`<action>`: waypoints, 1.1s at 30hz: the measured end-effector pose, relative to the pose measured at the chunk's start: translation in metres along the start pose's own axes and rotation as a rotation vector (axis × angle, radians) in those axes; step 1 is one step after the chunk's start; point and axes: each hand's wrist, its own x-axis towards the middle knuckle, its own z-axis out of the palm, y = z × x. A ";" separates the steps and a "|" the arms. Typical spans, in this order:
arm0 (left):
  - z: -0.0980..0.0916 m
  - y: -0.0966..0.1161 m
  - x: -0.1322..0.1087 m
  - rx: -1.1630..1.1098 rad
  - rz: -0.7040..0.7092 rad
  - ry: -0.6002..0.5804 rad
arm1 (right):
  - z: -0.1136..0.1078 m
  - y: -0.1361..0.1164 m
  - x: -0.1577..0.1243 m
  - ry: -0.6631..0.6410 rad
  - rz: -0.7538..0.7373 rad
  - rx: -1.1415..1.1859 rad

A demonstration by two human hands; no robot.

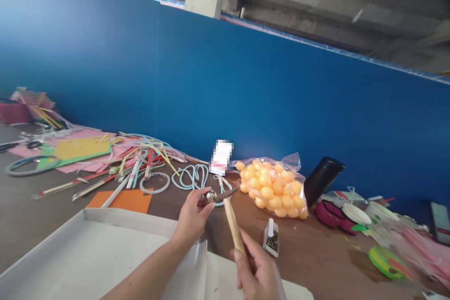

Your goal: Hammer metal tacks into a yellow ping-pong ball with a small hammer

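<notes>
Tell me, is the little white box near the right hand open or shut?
Open: small dark pieces can be seen inside the white box.

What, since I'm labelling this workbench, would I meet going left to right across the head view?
Grey ring at the left → orange sheet → left hand → right hand → black cylinder → yellow-green disc → phone-like object at the right edge.

The brown counter carries papers, tubes, an orange sheet and a white tray leftward; blue cord near the middle; bagged orange balls, a small box, a black bottle and a green disc rightward.
</notes>
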 end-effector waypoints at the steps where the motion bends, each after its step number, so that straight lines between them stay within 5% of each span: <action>1: 0.000 -0.001 0.000 0.002 -0.006 0.003 | -0.001 0.000 0.000 0.004 0.000 0.000; 13: 0.000 -0.007 0.002 0.012 -0.019 0.049 | -0.002 0.002 0.003 -0.001 0.129 0.006; 20: 0.002 -0.007 0.002 -0.064 -0.091 0.044 | -0.004 0.024 0.011 -0.111 0.314 0.002; 24: 0.001 -0.006 0.001 -0.115 -0.083 0.055 | -0.002 0.033 0.010 -0.125 0.292 -0.070; 30: 0.002 -0.005 0.000 -0.105 -0.082 0.044 | -0.014 0.015 0.010 0.203 -0.057 -0.299; 33: 0.001 -0.001 -0.001 -0.068 -0.087 0.034 | -0.030 -0.001 0.010 0.384 -0.087 -0.259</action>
